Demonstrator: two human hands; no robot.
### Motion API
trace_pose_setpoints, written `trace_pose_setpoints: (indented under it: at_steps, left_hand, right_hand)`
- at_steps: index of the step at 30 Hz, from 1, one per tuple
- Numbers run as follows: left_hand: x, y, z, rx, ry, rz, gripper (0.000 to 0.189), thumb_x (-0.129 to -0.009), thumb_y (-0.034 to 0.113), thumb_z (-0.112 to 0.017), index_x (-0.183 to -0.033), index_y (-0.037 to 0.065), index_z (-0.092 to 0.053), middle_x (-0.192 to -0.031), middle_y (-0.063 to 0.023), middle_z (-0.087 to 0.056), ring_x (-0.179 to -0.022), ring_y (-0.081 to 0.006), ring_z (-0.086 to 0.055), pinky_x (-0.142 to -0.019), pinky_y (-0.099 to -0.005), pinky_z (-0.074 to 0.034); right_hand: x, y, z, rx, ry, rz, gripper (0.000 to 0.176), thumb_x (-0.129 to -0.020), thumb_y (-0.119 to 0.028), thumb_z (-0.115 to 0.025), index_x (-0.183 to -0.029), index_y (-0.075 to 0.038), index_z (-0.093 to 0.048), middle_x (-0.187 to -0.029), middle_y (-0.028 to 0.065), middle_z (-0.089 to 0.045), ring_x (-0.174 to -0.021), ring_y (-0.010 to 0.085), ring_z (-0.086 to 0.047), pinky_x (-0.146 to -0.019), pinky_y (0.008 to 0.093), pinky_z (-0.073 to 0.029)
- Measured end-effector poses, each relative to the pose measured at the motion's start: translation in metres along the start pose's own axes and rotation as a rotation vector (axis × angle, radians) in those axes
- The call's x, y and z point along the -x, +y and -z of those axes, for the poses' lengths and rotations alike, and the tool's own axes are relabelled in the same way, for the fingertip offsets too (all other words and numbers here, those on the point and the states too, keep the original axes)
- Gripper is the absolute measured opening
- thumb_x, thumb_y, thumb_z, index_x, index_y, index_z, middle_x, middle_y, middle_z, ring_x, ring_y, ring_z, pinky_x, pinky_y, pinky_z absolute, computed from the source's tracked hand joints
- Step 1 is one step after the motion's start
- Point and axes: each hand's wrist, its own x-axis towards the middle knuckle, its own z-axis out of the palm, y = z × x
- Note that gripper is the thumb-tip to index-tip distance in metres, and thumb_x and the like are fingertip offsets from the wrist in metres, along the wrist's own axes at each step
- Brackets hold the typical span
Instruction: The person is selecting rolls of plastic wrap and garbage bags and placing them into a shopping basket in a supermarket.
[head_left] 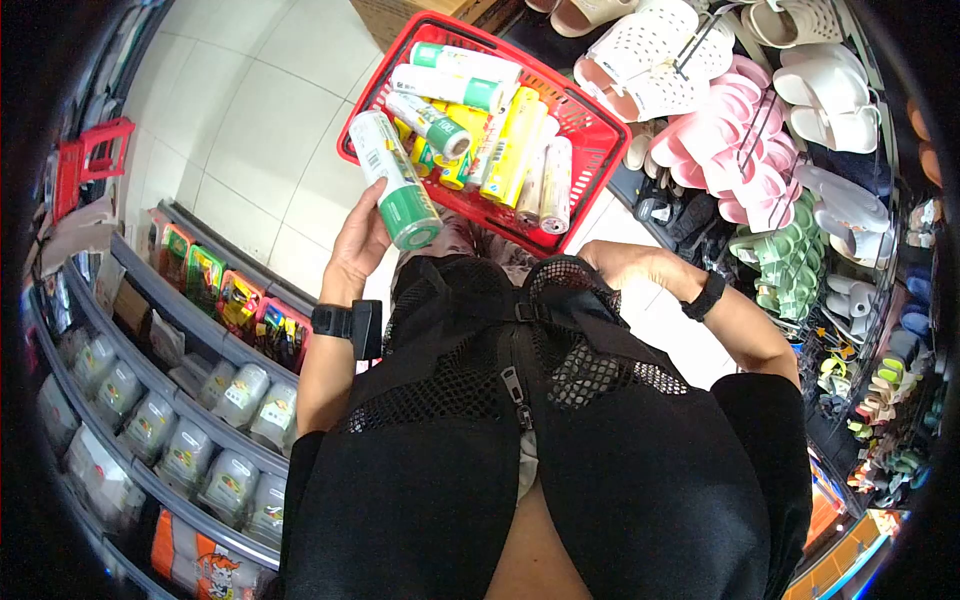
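My left hand (362,240) is closed around a white-and-green wrapped roll (392,175), tilted at the near left edge of a red shopping basket (597,130). Inside the basket lie more white-and-green rolls (465,62), several yellow rolls (515,145) and some pale rolls (556,185) on the right. One white-and-green roll (430,122) rests close beside the held one, its open core facing me. My right hand (632,262) is bent down by the right side of my black mesh vest (570,350), below the basket. Its fingertips are hidden, so their grip does not show.
On the right, racks hold white clogs (655,45), pink slippers (745,130) and green slippers (785,255). Curved shelves on the left carry clear plastic packs (185,452) and colourful packets (240,300). A red plastic stool (90,160) stands far left, and a brown carton (395,18) is behind the basket.
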Motion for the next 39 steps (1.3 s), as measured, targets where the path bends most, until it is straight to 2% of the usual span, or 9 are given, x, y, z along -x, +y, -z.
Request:
trace_pose_setpoints:
  at_steps: [4, 13, 17, 22, 25, 26, 29, 34, 39]
  left_hand:
    - [0.000, -0.002, 0.000, -0.001, -0.010, 0.011, 0.047, -0.085, 0.028, -0.059, -0.122, 0.002, -0.044, -0.111, -0.0096, -0.058, -0.101, -0.0193, -0.057, -0.090, -0.0334, -0.045]
    - [0.000, -0.005, 0.004, 0.010, 0.042, 0.006, 0.045, -0.085, 0.027, -0.060, -0.120, 0.003, -0.046, -0.109, -0.0082, -0.059, -0.098, -0.0183, -0.058, -0.087, -0.0326, -0.046]
    - [-0.001, -0.007, 0.008, 0.009, 0.016, 0.002, 0.044, -0.085, 0.027, -0.060, -0.119, 0.003, -0.046, -0.109, -0.0083, -0.059, -0.098, -0.0179, -0.058, -0.087, -0.0319, -0.047]
    - [0.001, -0.007, 0.003, -0.008, 0.030, 0.006, 0.043, -0.085, 0.026, -0.060, -0.119, 0.002, -0.047, -0.109, -0.0083, -0.059, -0.096, -0.0182, -0.059, -0.086, -0.0315, -0.047]
    - [-0.002, -0.009, 0.007, 0.003, 0.024, 0.017, 0.044, -0.085, 0.026, -0.060, -0.119, 0.002, -0.046, -0.108, -0.0086, -0.059, -0.096, -0.0186, -0.059, -0.086, -0.0311, -0.047]
    - [-0.003, -0.009, 0.009, 0.010, 0.011, 0.019, 0.044, -0.085, 0.027, -0.060, -0.119, 0.002, -0.046, -0.108, -0.0086, -0.059, -0.096, -0.0187, -0.059, -0.086, -0.0312, -0.047]
    - [0.000, -0.008, 0.008, 0.004, 0.014, 0.033, 0.045, -0.085, 0.028, -0.059, -0.120, 0.003, -0.046, -0.109, -0.0086, -0.059, -0.096, -0.0188, -0.059, -0.086, -0.0316, -0.047]
    - [-0.003, -0.004, 0.005, -0.004, -0.009, 0.018, 0.046, -0.085, 0.029, -0.059, -0.121, 0.003, -0.045, -0.109, -0.0085, -0.059, -0.097, -0.0188, -0.058, -0.087, -0.0326, -0.046]
    - [-0.005, -0.001, 0.007, -0.016, 0.006, 0.008, 0.045, -0.086, 0.029, -0.058, -0.120, 0.003, -0.045, -0.109, -0.0085, -0.059, -0.098, -0.0188, -0.058, -0.087, -0.0323, -0.046]
  right_hand:
    - [-0.009, 0.030, -0.001, 0.073, 0.081, 0.144, 0.017, -0.070, -0.007, -0.069, -0.083, 0.001, -0.062, -0.069, -0.0013, -0.063, -0.067, 0.0056, -0.052, -0.058, 0.0242, -0.045]
    - [0.006, 0.041, 0.023, 0.120, -0.253, -0.229, 0.004, -0.064, 0.000, -0.060, -0.068, 0.000, -0.059, -0.057, -0.0011, -0.057, -0.052, 0.0062, -0.049, -0.045, 0.0258, -0.039]
    - [-0.005, 0.042, 0.017, 0.180, -0.211, -0.064, 0.008, -0.063, -0.001, -0.064, -0.067, 0.001, -0.057, -0.053, -0.0010, -0.056, -0.053, 0.0040, -0.045, -0.046, 0.0284, -0.037]
    - [-0.006, 0.027, 0.005, 0.822, 0.445, 0.224, 0.006, -0.062, -0.005, -0.058, -0.061, -0.002, -0.053, -0.057, 0.0115, -0.057, -0.055, 0.0297, -0.058, -0.047, 0.0389, -0.042]
    - [-0.014, 0.039, 0.015, 0.982, 0.639, 0.168, 0.006, -0.068, -0.011, -0.059, -0.068, -0.006, -0.055, -0.064, 0.0160, -0.058, -0.064, 0.0366, -0.058, -0.053, 0.0442, -0.046]
    - [-0.017, 0.027, 0.024, 0.956, 0.863, -0.066, 0.008, -0.072, -0.016, -0.059, -0.078, -0.010, -0.058, -0.067, 0.0146, -0.060, -0.068, 0.0337, -0.060, -0.058, 0.0452, -0.048]
    - [-0.035, 0.049, 0.040, 0.918, 0.946, 0.017, 0.015, -0.076, -0.020, -0.060, -0.082, -0.007, -0.058, -0.072, 0.0156, -0.061, -0.070, 0.0354, -0.060, -0.059, 0.0463, -0.047]
    - [-0.054, 0.076, 0.017, 0.728, 0.754, 0.071, 0.017, -0.077, -0.012, -0.061, -0.093, -0.007, -0.060, -0.076, 0.0105, -0.062, -0.070, 0.0276, -0.061, -0.062, 0.0367, -0.047]
    - [-0.045, 0.038, -0.003, -0.234, 0.284, 0.270, 0.021, -0.081, -0.009, -0.057, -0.101, -0.003, -0.059, -0.085, -0.0005, -0.061, -0.080, 0.0099, -0.054, -0.072, 0.0263, -0.045]
